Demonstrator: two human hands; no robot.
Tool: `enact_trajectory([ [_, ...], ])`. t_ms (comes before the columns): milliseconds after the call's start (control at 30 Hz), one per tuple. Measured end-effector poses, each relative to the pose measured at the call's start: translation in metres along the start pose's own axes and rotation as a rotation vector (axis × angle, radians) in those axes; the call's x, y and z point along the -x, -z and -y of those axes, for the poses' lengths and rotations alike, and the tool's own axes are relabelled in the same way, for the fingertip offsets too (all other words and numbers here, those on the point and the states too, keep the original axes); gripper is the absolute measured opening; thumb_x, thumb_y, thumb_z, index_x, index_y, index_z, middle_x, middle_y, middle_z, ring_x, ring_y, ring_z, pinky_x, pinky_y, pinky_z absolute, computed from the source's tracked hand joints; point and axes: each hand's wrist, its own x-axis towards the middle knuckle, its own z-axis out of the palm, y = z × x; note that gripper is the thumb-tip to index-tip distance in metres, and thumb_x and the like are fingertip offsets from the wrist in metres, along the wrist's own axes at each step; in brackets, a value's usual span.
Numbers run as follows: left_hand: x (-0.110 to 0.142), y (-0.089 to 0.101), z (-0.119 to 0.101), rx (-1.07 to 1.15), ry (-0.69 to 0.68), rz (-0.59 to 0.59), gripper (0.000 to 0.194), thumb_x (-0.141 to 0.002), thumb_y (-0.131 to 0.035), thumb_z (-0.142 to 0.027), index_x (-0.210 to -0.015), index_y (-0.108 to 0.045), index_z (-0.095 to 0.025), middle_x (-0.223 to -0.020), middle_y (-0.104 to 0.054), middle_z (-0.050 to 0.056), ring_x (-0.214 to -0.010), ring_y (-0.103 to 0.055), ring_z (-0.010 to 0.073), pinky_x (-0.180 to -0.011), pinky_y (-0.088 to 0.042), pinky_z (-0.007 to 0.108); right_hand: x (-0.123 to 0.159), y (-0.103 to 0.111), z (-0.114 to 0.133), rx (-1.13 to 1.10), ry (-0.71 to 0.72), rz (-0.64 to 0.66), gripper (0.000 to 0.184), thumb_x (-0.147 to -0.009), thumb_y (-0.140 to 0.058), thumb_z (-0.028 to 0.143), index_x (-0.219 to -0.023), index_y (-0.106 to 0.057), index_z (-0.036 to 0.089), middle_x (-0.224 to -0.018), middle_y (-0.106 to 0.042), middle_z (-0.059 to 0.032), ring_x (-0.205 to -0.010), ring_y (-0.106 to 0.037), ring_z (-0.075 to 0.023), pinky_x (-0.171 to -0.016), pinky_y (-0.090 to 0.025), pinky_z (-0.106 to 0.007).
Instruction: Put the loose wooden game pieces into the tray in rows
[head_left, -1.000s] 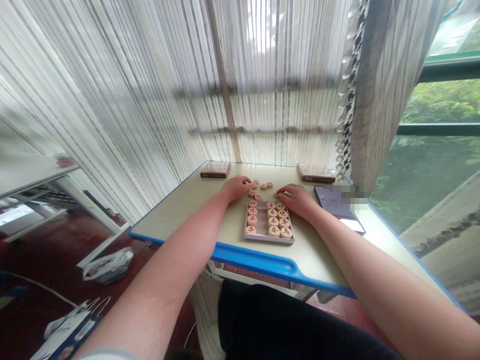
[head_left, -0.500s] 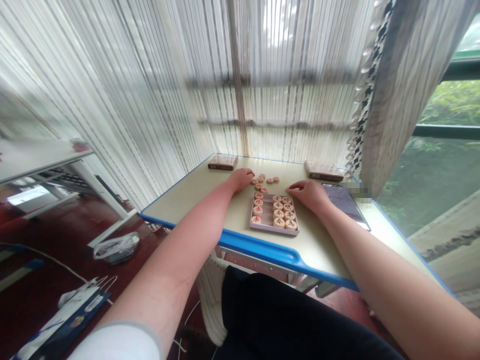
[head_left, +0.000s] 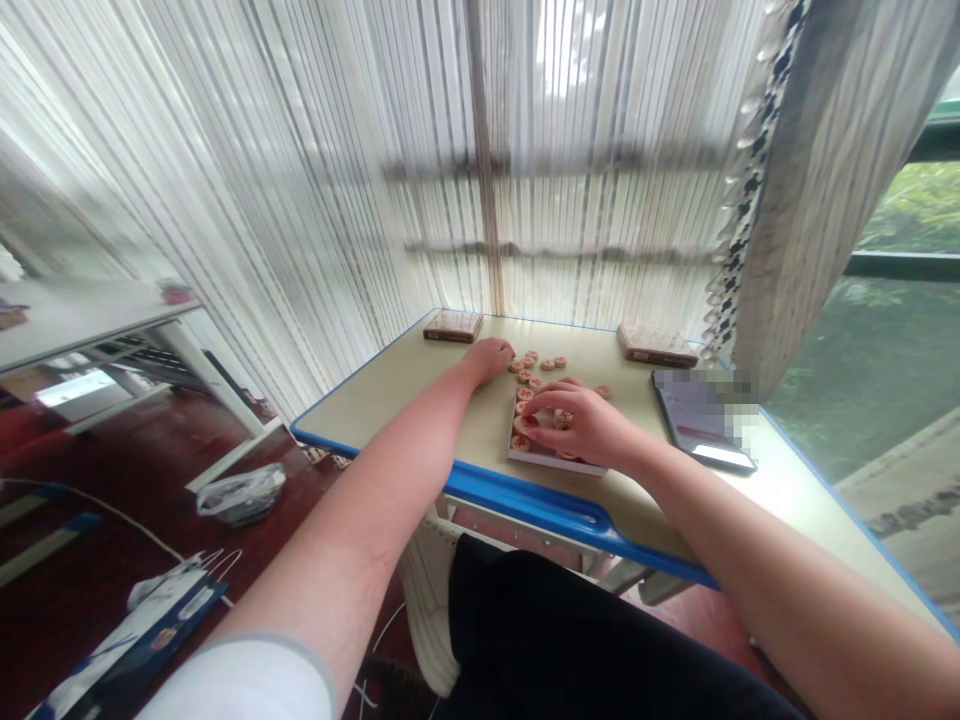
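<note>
My right hand [head_left: 574, 418] reaches over a shallow open box [head_left: 555, 463]. Its thumb and fingers close round a red-lettered xiangqi piece [head_left: 528, 423] in the box's left column. Other red-lettered pieces [head_left: 520, 442] lie in that column, while the black-lettered ones on the right are mostly covered by the hand. My left hand [head_left: 491, 358] rests palm down on the table, fingers loosely bent beside several loose xiangqi pieces [head_left: 527, 364]; no piece shows in it. A single piece [head_left: 602, 391] lies behind my right hand.
Two flat boxes [head_left: 453, 325] [head_left: 657, 344] stand at the table's far edge. A dark tablet [head_left: 701, 420] lies at the right. The blue rim [head_left: 525, 495] borders the table's front. A plastic bag [head_left: 241, 494] and a paper bag [head_left: 161, 635] are on the floor at left.
My right hand has moved left from the table onto the box and closed round a red-lettered piece. A lone piece shows where that hand was. My left hand stays beside the loose pieces.
</note>
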Motion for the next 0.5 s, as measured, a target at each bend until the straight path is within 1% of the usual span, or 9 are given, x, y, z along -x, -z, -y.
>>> enact_trajectory([
  [67, -0.0006, -0.0009, 0.0009, -0.006, 0.003, 0.002, 0.038, -0.081, -0.037, -0.024, -0.095, -0.071, -0.013, -0.096, -0.070, 0.012, -0.090, -0.061, 0.0210, -0.082, -0.046, 0.034, 0.0013, 0.0004, 0.0049, 0.027, -0.004, 0.019, 0.016, -0.074, -0.067, 0.032, -0.087, -0.071, 0.023, -0.098, -0.064, -0.0068, -0.097, -0.055, -0.0221, -0.091, -0.041, -0.038],
  [200, -0.0013, -0.0020, 0.0021, -0.015, 0.013, 0.000, 0.036, -0.081, -0.039, -0.027, -0.094, -0.071, -0.015, -0.092, -0.070, 0.010, -0.088, -0.061, 0.0200, -0.079, -0.046, 0.031, 0.0030, 0.0004, 0.0086, 0.053, -0.059, 0.066, 0.020, -0.071, -0.070, 0.038, -0.085, -0.072, 0.024, -0.104, -0.059, -0.0079, -0.103, -0.050, -0.0254, -0.092, -0.039, -0.041],
  [367, -0.0023, -0.0024, 0.0025, -0.030, 0.001, 0.016, 0.036, -0.082, -0.039, -0.028, -0.095, -0.070, -0.015, -0.096, -0.070, 0.010, -0.090, -0.061, 0.0194, -0.081, -0.046, 0.031, 0.0026, -0.0041, 0.0090, 0.055, -0.080, 0.091, 0.023, -0.070, -0.070, 0.042, -0.085, -0.072, 0.024, -0.104, -0.058, -0.0078, -0.103, -0.049, -0.0249, -0.092, -0.038, -0.041],
  [500, -0.0015, -0.0016, 0.0015, -0.031, -0.008, 0.025, 0.036, -0.081, -0.040, -0.029, -0.095, -0.070, -0.015, -0.097, -0.070, 0.009, -0.089, -0.061, 0.0191, -0.080, -0.046, 0.031, 0.0029, -0.0048, 0.0066, 0.072, -0.031, 0.099, 0.025, -0.072, -0.068, 0.046, -0.086, -0.073, 0.026, -0.102, -0.059, -0.0067, -0.099, -0.050, -0.0231, -0.091, -0.037, -0.040],
])
